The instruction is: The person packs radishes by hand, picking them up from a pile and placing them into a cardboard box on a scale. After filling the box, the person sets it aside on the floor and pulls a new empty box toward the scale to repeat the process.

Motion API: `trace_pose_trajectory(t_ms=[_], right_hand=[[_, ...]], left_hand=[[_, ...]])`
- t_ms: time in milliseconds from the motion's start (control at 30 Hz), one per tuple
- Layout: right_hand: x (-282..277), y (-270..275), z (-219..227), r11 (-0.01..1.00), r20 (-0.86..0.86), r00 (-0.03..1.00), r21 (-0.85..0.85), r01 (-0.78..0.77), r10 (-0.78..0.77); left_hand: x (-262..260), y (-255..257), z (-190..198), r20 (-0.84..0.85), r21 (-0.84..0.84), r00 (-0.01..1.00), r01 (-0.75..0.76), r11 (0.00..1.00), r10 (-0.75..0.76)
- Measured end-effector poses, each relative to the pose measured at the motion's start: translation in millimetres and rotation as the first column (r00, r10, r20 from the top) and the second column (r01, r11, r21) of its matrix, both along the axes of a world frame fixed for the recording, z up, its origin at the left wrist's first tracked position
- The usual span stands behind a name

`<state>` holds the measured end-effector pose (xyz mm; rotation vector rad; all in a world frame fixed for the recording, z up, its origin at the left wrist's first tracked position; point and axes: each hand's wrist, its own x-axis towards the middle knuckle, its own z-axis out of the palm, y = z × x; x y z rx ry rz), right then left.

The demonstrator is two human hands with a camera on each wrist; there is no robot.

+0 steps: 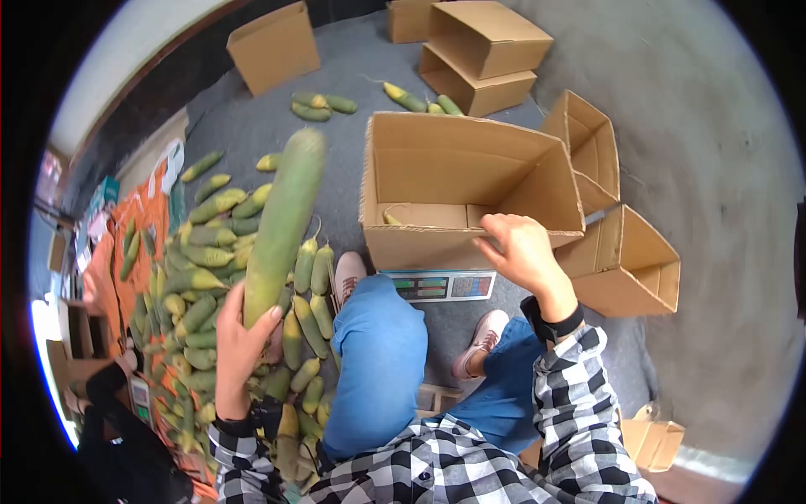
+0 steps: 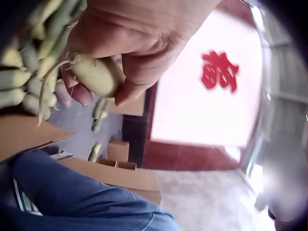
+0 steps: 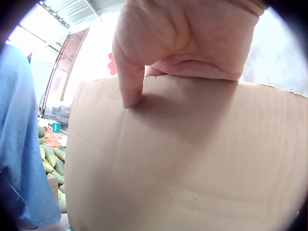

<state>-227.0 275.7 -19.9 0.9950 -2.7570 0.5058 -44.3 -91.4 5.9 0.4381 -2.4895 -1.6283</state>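
Note:
A long green radish [image 1: 287, 218], yellowish at its lower end, stands nearly upright in my left hand [image 1: 241, 346], which grips that end. In the left wrist view the thumb and fingers of the left hand [image 2: 127, 43] pinch the radish's rooted tip [image 2: 96, 77]. My right hand [image 1: 527, 256] holds the near rim of an open cardboard box [image 1: 437, 248]. The right wrist view shows the right hand [image 3: 185, 41] over the box edge, its thumb against the cardboard wall [image 3: 192, 159]. Inside the box, part of a radish [image 1: 391, 217] shows at the left.
The box rests on a scale [image 1: 445, 286]. A large pile of radishes [image 1: 197, 315] covers the floor at the left. More cardboard boxes [image 1: 625, 265] stand at the right and others [image 1: 483, 42] at the back. Another person's dark sleeve [image 1: 109, 395] is at the lower left.

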Motion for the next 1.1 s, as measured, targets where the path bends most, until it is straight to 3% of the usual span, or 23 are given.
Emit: trace_pose_trajectory(t_ms=[33, 100, 167, 233, 300, 367, 400, 467, 500, 600, 700, 733, 800, 833, 867, 900, 933, 967, 1000, 1033, 1067, 1100], right_hand=[[-1, 1, -1, 0.999, -0.015, 0.999, -0.008, -0.031, 0.031], [0, 4, -4, 0.998, -0.037, 0.998, -0.021, -0.054, 0.054], [-1, 5, -7, 0.997, -0.019, 0.997, -0.026, -0.077, 0.076], [0, 6, -8, 0.997, -0.017, 0.997, -0.016, -0.072, 0.072], [-1, 6, -7, 0.995, -0.026, 0.996, -0.035, -0.089, 0.088], [0, 4, -2, 0.995, 0.002, 0.996, -0.032, -0.092, 0.092], [1, 4, -1, 0.997, 0.025, 0.997, -0.031, -0.072, 0.073], [0, 5, -2, 0.997, 0.037, 0.996, -0.021, -0.078, 0.079], [-1, 4, -3, 0.997, 0.041, 0.996, -0.014, -0.073, 0.074], [0, 6, -3, 0.997, 0.026, 0.997, -0.025, -0.069, 0.069], [-2, 2, -7, 0.998, -0.01, 0.998, -0.01, -0.057, 0.057], [-3, 1, -5, 0.999, -0.026, 0.999, 0.007, -0.046, 0.047], [-1, 1, -3, 1.0, 0.039, 0.999, 0.017, -0.01, 0.009], [0, -1, -1, 1.0, 0.053, 0.999, 0.023, 0.002, -0.003], [1, -3, 0, 0.999, 0.075, 0.997, 0.019, 0.028, -0.029], [6, -8, 9, 0.995, 0.156, 0.984, 0.051, 0.082, -0.089], [6, -9, 11, 0.993, 0.217, 0.97, 0.069, 0.1, -0.112], [7, -10, 12, 0.995, 0.214, 0.972, 0.043, 0.094, -0.101], [9, -11, 14, 0.995, 0.22, 0.971, 0.018, 0.095, -0.096], [10, -13, 17, 0.995, 0.227, 0.969, -0.005, 0.098, -0.094], [9, -14, 18, 0.993, 0.263, 0.959, -0.016, 0.118, -0.109], [9, -15, 19, 0.99, 0.3, 0.945, -0.028, 0.142, -0.127]], left_hand=[[-22, 11, 22, -0.101, -0.221, 0.99, 0.077, 0.972, -0.102], [-68, 24, 46, -0.177, -0.441, 0.942, 0.182, 0.879, -0.284], [-120, 46, 68, -0.081, -0.473, 0.87, 0.395, 0.787, -0.486], [-172, 69, 63, 0.039, -0.506, 0.75, 0.584, 0.634, -0.66], [-212, 102, 39, 0.288, -0.613, 0.729, 0.639, 0.465, -0.621], [-241, 133, 17, 0.52, -0.572, 0.627, 0.76, 0.309, -0.58], [-249, 129, -3, 0.524, -0.566, 0.63, 0.76, 0.318, -0.574], [-257, 122, -38, 0.127, -0.57, 0.588, 0.702, 0.427, -0.799], [-250, 114, -25, 0.026, -0.666, 0.607, 0.603, 0.44, -0.794], [-192, 72, 26, -0.284, -0.651, 0.734, 0.325, 0.686, -0.617], [-101, 15, 19, -0.28, -0.645, 0.908, 0.063, 0.762, -0.312], [-66, -2, -6, -0.238, -0.676, 0.948, -0.006, 0.737, -0.21], [17, -27, -77, -0.043, -0.614, 0.996, 0.033, 0.789, -0.075], [56, -27, -99, 0.213, -0.471, 0.977, 0.118, 0.874, -0.017], [103, -33, -144, 0.258, -0.469, 0.966, 0.153, 0.87, -0.031], [145, -33, -177, 0.435, -0.423, 0.9, 0.174, 0.889, 0.031], [177, -36, -205, 0.499, -0.314, 0.866, 0.132, 0.94, 0.045], [202, -41, -231, 0.497, -0.312, 0.865, 0.1, 0.945, 0.073], [223, -44, -256, 0.53, -0.221, 0.831, -0.058, 0.974, 0.17], [235, -47, -264, 0.569, -0.131, 0.782, -0.219, 0.967, 0.254], [244, -55, -272, 0.568, -0.127, 0.777, -0.243, 0.962, 0.271], [242, -69, -273, 0.475, -0.142, 0.793, -0.357, 0.923, 0.38]])
